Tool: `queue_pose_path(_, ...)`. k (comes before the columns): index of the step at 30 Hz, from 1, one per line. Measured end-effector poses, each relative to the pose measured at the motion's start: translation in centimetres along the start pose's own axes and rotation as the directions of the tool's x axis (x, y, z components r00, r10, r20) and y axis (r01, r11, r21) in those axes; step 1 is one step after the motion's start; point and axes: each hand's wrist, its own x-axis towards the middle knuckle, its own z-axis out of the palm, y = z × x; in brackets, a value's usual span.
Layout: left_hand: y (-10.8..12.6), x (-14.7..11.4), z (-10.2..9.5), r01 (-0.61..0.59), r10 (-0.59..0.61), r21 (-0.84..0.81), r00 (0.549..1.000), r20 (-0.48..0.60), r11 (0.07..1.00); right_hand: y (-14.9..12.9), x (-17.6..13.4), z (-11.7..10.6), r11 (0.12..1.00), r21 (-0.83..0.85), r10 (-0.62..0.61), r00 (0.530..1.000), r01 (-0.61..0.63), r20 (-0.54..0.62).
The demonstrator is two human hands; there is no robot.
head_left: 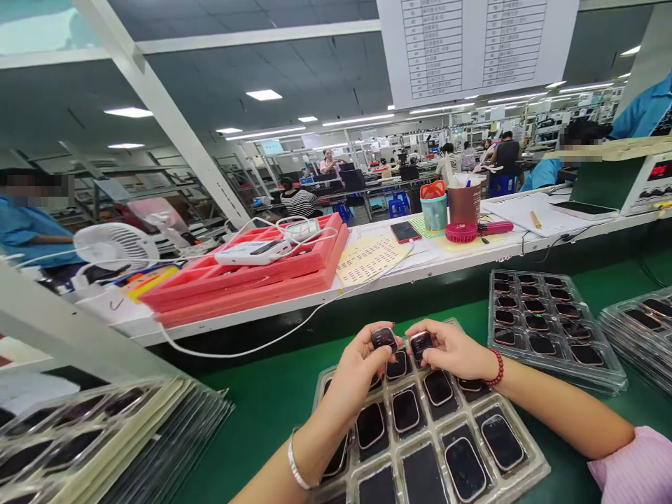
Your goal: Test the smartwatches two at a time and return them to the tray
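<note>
Centrally, a clear plastic tray (538,465) of dark-screened, rounded-square watch faces lies at a slant on a green bench top (252,399), its near edge running out at the bottom of the view. To its left, a broad wedge of green surface opens out as far as a tall stack of trays (173,434); to its right, a narrower green gap separates it from a second tray stack (614,378), with another tray stack (630,329) close beside that at the far right. Beyond the work, a raised white shelf (446,260) bounds the bench, and a white cable (220,355) sags below its front lip, left of the hands. Both forearms reach in from below — the left rising steeply with a silver bangle (295,462) at the wrist, the right crossing flatter from a pink sleeve (635,462), with a red bead bracelet (496,367). The left hand (362,364) pinches one watch face (384,339) between thumb and curled fingers; the right hand (451,350) grips another watch face (421,346) by its side in much the same way. These two pieces sit just above the tray's far rows, screens turned towards the wearer — near each other, yet apart
</note>
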Motion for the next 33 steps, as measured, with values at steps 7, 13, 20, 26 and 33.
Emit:
queue_pose_path(7, 0.3, 1.1, 0.6, -0.06, 0.057, -0.101, 0.998, -0.028, 0.993, -0.2, 0.3, 0.1, 0.994, 0.106, 0.005, 0.997, 0.004, -0.081)
queue_pose_path(13, -0.4, 0.3, 0.3, -0.122, 0.121, -0.029, 0.992, -0.038, 0.992, -0.3, 0.2, 0.5, 0.993, 0.119, 0.013, 0.998, -0.005, -0.067)
queue_pose_path(20, -0.1, -0.4, 0.2, -0.144, 0.144, 0.013, 0.99, 0.003, 0.989, -0.1, 0.1, 0.5, 0.994, 0.111, 0.028, 0.998, -0.022, -0.053)
queue_pose_path(26, -0.1, -0.6, 0.2, -0.13, 0.13, 0.015, 0.991, 0.013, 0.991, 0.1, 0.1, 0.5, 0.994, 0.107, 0.019, 0.999, -0.014, -0.04)
queue_pose_path(33, 0.1, -0.7, 0.3, -0.117, 0.117, 0.037, 0.993, 0.001, 0.992, 0.0, 0.1, 0.4, 0.996, 0.094, 0.008, 0.999, -0.005, -0.039)
